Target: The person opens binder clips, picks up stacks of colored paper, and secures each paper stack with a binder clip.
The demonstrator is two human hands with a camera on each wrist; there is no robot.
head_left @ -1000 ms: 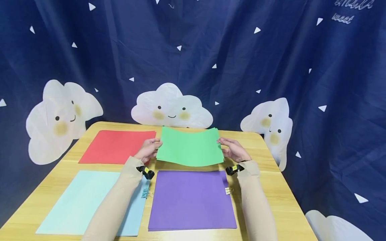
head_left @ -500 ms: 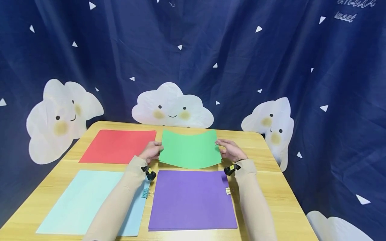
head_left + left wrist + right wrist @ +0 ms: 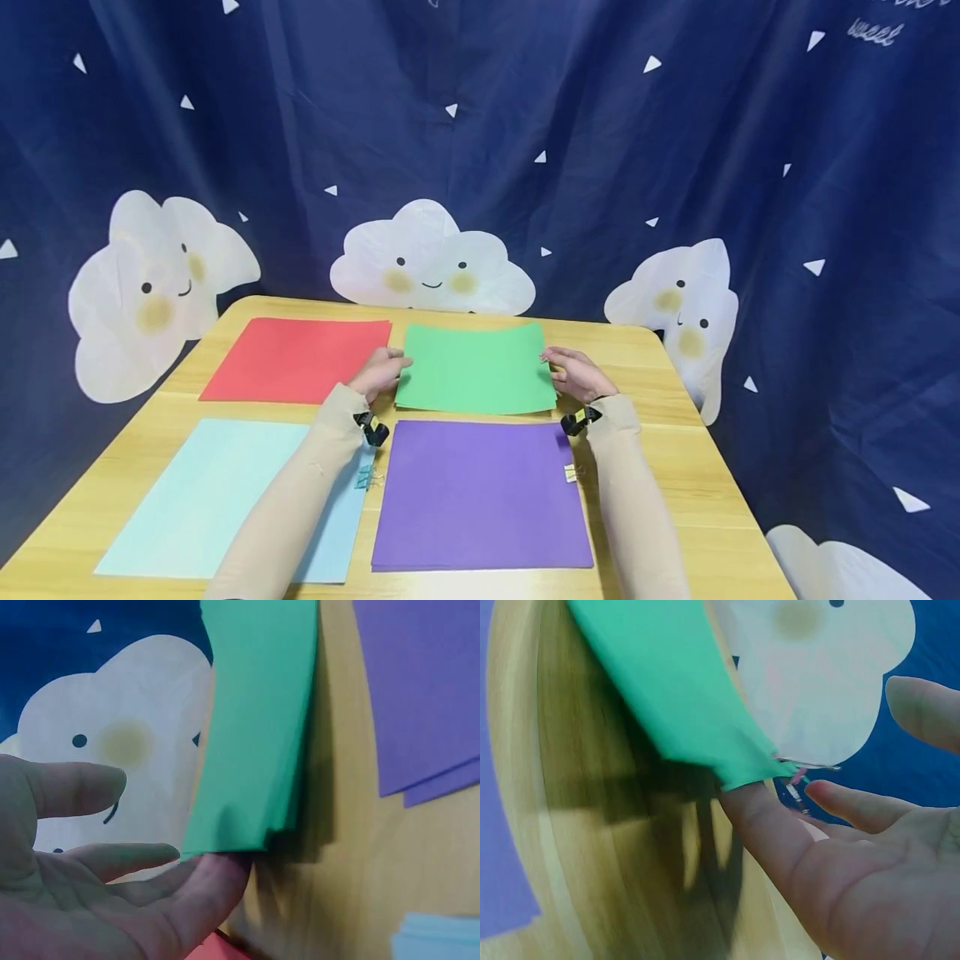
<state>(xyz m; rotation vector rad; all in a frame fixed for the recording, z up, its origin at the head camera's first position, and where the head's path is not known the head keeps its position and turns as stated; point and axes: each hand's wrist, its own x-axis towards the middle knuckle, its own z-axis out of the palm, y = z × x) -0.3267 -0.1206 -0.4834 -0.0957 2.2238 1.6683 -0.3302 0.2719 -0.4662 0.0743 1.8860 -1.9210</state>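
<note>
A stack of green paper sheets (image 3: 474, 368) lies close over the far middle of the table, its side edges bent slightly upward. My left hand (image 3: 381, 372) is at its left edge; the left wrist view shows the fingertips (image 3: 225, 874) touching the edge, with the thumb held away. At the opposite edge my right hand (image 3: 581, 375) touches the sheets with extended fingers, thumb apart, as the right wrist view shows. A small pinkish binder clip (image 3: 799, 780) sits on that right edge near the fingertips.
Red sheets (image 3: 296, 358) lie left of the green ones. Nearer are light blue sheets (image 3: 202, 500) with a teal clip (image 3: 363, 477), under the left forearm, and purple sheets (image 3: 480, 496) with a pale clip (image 3: 571, 473). A navy curtain (image 3: 480, 100) hangs behind the table (image 3: 675, 467).
The green stack has come down and flattened from a deeper sag between the hands. The left thumb and fingers have shifted slightly inward along its edge; the other stacks stay put.
</note>
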